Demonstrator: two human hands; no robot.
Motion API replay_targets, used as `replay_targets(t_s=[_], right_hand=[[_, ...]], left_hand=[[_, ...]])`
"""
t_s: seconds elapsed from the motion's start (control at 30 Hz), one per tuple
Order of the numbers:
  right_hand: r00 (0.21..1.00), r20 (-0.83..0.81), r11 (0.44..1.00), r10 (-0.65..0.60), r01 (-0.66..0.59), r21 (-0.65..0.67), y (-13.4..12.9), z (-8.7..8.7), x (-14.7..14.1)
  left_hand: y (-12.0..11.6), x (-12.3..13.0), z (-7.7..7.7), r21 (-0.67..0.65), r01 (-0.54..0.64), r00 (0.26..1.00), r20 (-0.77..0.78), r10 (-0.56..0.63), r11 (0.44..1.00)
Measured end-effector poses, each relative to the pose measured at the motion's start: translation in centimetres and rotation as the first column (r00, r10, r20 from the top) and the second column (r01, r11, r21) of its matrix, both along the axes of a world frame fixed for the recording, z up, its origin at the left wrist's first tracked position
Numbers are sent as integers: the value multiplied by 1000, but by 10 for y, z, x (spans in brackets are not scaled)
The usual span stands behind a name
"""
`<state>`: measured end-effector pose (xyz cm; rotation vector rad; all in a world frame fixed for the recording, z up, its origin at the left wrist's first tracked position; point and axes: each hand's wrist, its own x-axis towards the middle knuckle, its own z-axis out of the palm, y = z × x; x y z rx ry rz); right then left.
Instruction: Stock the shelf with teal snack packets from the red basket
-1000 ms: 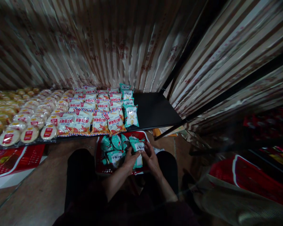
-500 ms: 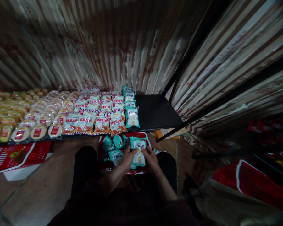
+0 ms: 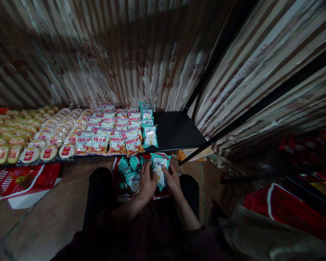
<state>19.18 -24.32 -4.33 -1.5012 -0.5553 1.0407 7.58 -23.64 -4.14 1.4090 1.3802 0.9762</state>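
Observation:
A teal and white snack bag is held upright above the basket, its printed front toward me. My right hand grips its right edge, thumb across the front and the other fingers partly hidden behind. My left hand is at the bag's left edge, fingers stretched out and thumb beside the bag. Beneath, a red basket between my knees holds several more teal bags. A column of matching teal bags stands on the black shelf.
Left of the teal column are rows of white and orange snack bags, then wrapped round cakes and yellow packs. A black metal post slants at the right. Red baskets stand at lower left and right.
My left hand has shifted up and its fingers have come from the bag's edge to stretch out beside it. The bag has risen slightly, still in my right hand. The view has shifted slightly.

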Motion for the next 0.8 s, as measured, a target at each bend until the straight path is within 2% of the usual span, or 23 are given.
replay_targets(t_s=[0.07,0.2,0.5,0.67,0.8], right_hand=[[994,112,1000,10,-12,23,0,1,0],[975,209,996,77,-85,31,-3,5,0],[981,75,983,177,-180,41,-14,25,-1],[966,165,968,200,-221,123,-17,22,-1],[969,184,964,165,-198,179,-18,19,-1]], left_hand=[[-8,2,5,55,51,998,-30,-49,997],[-13,4,13,-9,87,995,43,-87,996],[-5,2,17,-259,39,942,331,51,965],[-6,6,23,-343,110,838,537,99,933],[-4,5,25,-441,166,683,696,220,882]])
